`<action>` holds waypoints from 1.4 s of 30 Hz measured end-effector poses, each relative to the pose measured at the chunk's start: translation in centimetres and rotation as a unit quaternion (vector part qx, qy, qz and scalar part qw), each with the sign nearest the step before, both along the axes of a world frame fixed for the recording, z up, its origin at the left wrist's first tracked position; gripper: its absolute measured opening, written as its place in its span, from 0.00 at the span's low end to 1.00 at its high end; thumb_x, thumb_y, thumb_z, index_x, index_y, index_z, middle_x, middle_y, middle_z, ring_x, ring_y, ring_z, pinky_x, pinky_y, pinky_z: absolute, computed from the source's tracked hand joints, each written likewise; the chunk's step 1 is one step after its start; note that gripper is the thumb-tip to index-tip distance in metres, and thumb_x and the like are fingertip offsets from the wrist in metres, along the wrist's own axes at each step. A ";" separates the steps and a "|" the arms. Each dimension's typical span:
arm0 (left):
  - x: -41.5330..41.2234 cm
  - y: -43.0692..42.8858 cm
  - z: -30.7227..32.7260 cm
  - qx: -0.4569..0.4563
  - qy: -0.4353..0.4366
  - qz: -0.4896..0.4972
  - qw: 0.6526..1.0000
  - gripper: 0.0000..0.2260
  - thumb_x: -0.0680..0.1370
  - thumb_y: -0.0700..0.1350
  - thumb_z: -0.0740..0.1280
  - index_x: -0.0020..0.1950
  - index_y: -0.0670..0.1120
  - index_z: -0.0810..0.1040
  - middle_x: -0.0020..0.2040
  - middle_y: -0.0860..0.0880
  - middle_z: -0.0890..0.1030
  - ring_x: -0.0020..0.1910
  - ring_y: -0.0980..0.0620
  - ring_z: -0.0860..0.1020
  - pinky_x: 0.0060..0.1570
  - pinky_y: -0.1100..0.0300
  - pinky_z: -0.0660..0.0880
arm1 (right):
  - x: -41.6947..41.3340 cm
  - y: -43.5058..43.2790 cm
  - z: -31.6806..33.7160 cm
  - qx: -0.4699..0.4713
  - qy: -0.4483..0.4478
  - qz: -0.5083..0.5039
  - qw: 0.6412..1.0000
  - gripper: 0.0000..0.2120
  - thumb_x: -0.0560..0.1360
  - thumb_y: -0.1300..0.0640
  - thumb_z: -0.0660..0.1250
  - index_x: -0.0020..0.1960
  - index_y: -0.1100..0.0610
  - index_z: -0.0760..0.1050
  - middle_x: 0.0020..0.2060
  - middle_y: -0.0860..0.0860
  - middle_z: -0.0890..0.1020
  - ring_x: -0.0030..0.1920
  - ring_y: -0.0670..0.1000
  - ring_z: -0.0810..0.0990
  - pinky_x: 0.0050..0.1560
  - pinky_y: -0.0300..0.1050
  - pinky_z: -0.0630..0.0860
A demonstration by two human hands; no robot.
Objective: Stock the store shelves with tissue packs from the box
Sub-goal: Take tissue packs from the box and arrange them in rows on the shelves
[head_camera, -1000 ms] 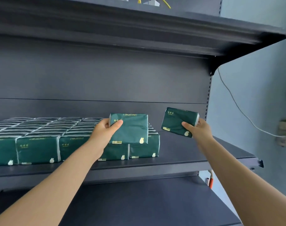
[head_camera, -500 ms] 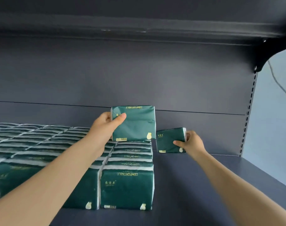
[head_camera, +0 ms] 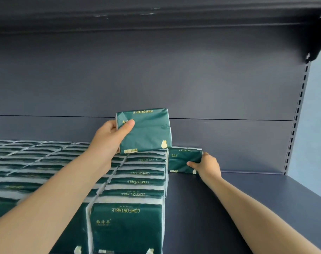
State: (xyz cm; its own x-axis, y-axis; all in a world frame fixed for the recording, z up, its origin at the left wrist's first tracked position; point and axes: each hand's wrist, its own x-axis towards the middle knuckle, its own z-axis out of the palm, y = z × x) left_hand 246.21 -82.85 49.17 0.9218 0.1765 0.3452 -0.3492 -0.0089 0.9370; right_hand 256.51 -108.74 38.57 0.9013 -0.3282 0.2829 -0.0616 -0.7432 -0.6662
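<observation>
Left grip (head_camera: 110, 140) is closed on a green tissue pack (head_camera: 146, 131), with the thumb (head_camera: 127, 125) across the front face near the upper left corner and the other fingers hidden behind it. The pack is upright, face to camera, print upside down ("COMFORTABLE" runs along the top edge). Its bottom edge sits at or just above the far end of the stocked rows, and contact can't be told. Right grip (head_camera: 207, 165) holds a second tissue pack (head_camera: 183, 160) by its right end, thumb on the front face, fingers round the back. That pack stands on edge on the shelf deck (head_camera: 229, 208), at the rear, just beside the right flank of the stocked block and close to the back panel (head_camera: 174, 79). Whether it touches the panel, can't tell. Stocked packs (head_camera: 137, 180) cover the left part of the deck in tight rows, on edge, white seams up, from front lip to rear. The deck is dark grey metal. Above is the underside of the next shelf (head_camera: 156, 13), carried by a bracket (head_camera: 319, 43) at upper right. A slotted upright (head_camera: 297, 116) runs down the panel's right edge, with a pale wall (head_camera: 317, 125) beyond it. Both forearms are bare and enter from the bottom of the view.
</observation>
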 end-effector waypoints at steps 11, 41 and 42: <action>-1.9 -0.4 -0.5 -0.013 0.013 -0.003 1.000 0.14 0.76 0.52 0.68 0.58 0.47 0.76 0.53 0.50 0.82 0.52 0.51 0.81 0.57 0.50 0.76 | -2.5 -0.3 0.9 0.021 0.065 -0.011 0.998 0.19 0.72 0.49 0.71 0.33 0.58 0.65 0.29 0.50 0.72 0.28 0.48 0.69 0.25 0.41 0.62; -12.4 -0.5 -3.8 0.494 -0.150 0.044 0.855 0.24 0.78 0.59 0.60 0.70 0.48 0.66 0.65 0.53 0.73 0.63 0.58 0.71 0.63 0.62 0.66 | -22.2 1.9 7.4 0.340 -0.189 0.210 0.897 0.13 0.72 0.60 0.72 0.56 0.59 0.77 0.48 0.50 0.84 0.45 0.45 0.84 0.37 0.31 0.76; -12.1 -0.4 -4.3 0.562 -0.152 0.060 0.811 0.26 0.78 0.61 0.56 0.72 0.47 0.64 0.68 0.53 0.70 0.67 0.56 0.68 0.64 0.60 0.64 | -21.1 1.4 7.2 0.331 -0.188 0.192 0.905 0.14 0.72 0.60 0.72 0.56 0.59 0.77 0.49 0.50 0.84 0.46 0.46 0.84 0.38 0.32 0.77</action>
State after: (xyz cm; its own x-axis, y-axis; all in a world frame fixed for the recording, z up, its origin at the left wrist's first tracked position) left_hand 234.15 -83.22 44.90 0.7633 -0.3255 0.5580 -0.4960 -0.8487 0.1834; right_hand 235.41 -107.30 45.73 0.8657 -0.2207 0.4493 0.4400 -0.0926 -0.8932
